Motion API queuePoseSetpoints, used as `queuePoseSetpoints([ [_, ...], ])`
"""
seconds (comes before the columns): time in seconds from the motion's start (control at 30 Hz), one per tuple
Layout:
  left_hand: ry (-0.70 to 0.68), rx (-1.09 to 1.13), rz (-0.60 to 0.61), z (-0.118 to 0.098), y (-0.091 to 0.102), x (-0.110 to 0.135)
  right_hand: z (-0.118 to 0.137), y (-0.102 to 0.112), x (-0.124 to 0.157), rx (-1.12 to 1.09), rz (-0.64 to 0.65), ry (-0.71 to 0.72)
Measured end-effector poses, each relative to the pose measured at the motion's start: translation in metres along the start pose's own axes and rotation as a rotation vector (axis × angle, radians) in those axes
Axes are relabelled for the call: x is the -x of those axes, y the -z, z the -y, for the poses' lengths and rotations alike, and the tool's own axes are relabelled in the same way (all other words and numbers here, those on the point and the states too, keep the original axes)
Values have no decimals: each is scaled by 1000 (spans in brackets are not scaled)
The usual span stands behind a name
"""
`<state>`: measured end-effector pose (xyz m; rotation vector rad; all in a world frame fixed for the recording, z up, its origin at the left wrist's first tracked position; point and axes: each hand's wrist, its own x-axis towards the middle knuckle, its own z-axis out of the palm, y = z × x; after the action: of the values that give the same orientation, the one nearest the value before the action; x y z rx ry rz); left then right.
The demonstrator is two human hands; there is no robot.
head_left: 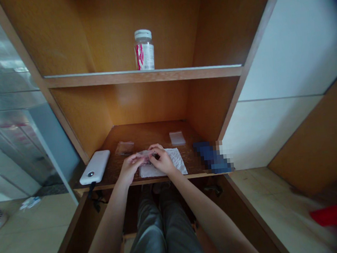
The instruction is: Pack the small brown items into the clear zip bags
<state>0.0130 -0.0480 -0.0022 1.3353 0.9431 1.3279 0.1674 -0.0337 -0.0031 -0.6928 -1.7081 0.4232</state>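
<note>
We hold the clear plastic piece [143, 154] above the left part of the white sheet [176, 162], on the lower shelf [153, 128], with the left hand [129, 168] pinching its left side between thumb and fingers and the right hand [162, 160] pinching its right side; its contents are too small for us to tell. Behind the hands we locate a clear bag [124, 147] at left and a pale flat packet [177, 138] at right, while a white rounded device [97, 167] lies near the left front edge.
</note>
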Motion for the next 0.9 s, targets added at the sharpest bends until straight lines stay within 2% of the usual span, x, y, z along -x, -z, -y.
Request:
queuePoseSetpoints([
  [0.4, 4, 56, -39, 4, 1, -2, 1, 1, -1, -18, 4, -8],
  [0.7, 13, 66, -117, 6, 1, -3, 0, 0, -1, -38, -11, -8],
  [0.9, 32, 67, -117, 6, 0, -3, 0, 0, 0, -42, -7, 0],
])
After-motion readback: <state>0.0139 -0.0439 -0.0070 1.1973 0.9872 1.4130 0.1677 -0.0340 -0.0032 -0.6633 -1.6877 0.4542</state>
